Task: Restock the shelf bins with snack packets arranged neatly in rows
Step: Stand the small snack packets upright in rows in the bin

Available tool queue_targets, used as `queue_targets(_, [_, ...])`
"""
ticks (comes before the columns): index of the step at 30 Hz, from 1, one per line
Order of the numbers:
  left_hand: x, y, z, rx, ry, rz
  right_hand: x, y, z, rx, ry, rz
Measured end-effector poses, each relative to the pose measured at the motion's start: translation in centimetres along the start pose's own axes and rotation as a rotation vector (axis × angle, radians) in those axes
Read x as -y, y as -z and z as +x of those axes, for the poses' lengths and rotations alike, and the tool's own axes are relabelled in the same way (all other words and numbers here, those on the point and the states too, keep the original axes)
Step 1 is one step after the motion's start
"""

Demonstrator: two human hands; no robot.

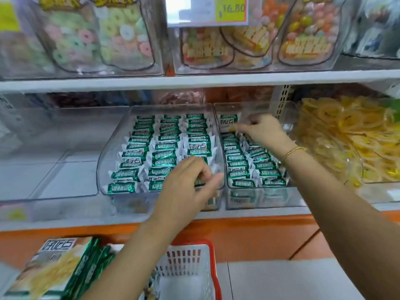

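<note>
Head view is showing you facing a white shelf (194,80) where two clear bins are sitting side by side. The left bin (104,169) is carrying three rows of green snack packets (166,146), and the right bin (259,200) is carrying more rows. Below, a red-rimmed basket (188,256) is sitting beside a carton (54,271). Your left hand (188,182) is curling over the left bin's front right corner; whether it is gripping a packet cannot be told. Your right hand (264,131) is pinching an upright packet (228,123) at the back of the right bin, a gold bracelet (292,151) circling its wrist.
</note>
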State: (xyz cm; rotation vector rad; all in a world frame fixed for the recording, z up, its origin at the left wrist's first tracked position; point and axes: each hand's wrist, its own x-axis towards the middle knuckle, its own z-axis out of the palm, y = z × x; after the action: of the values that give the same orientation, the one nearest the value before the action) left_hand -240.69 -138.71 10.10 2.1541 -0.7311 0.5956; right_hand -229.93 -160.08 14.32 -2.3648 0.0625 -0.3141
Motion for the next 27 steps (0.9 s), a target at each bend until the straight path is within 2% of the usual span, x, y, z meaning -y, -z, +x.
queue_targets(2, [0.5,1.4,-3.2,-0.120,0.042,-0.038,2.1,1.8,-4.6,0.174,0.123,0.031])
queue_targets(5, [2.4,2.4,-9.0,-0.227,0.158,-0.023,4.8,2.0,-10.5,0.490,0.252,-0.099])
queue_targets(7, [4.0,1.6,-13.2,-0.216,0.280,0.020,5.2,-0.4,-13.6,0.626,0.263,-0.080])
queue_targets(9, [5.6,-0.2,-17.6,-0.137,0.457,0.056,4.3,-4.8,-16.9,0.710,0.245,-0.004])
queue_targets(12, [7.4,-3.0,-24.4,-0.022,0.783,0.032,1.4,-13.5,-20.9,0.757,0.163,-0.057])
queue_targets(14, [8.6,-4.4,-28.5,0.043,1.033,0.004,-0.7,-19.3,-22.9,0.760,0.042,-0.101])
queue_targets(17, [10.1,-5.5,-32.9,0.160,1.414,0.011,-3.4,-25.9,-25.9,0.729,-0.242,0.098])
queue_targets(19, [11.3,-6.1,-34.7,0.164,1.591,-0.099,-4.5,-29.1,-27.7,0.707,-0.400,0.189])
queue_targets(20, [12.1,-6.3,-35.3,0.124,1.691,-0.202,-4.9,-30.6,-28.4,0.703,-0.463,0.228])
queue_targets(23, [14.3,-6.4,-35.6,-0.142,1.973,-0.568,-5.3,-34.3,-29.5,0.708,-0.675,0.389])
queue_targets(25, [15.3,-6.5,-35.4,-0.274,2.008,-0.710,-5.4,-36.0,-29.6,0.653,-0.718,0.439])
queue_targets(27, [16.4,-7.0,-35.1,-0.422,2.006,-0.891,-5.5,-37.4,-29.3,0.594,-0.664,0.441])
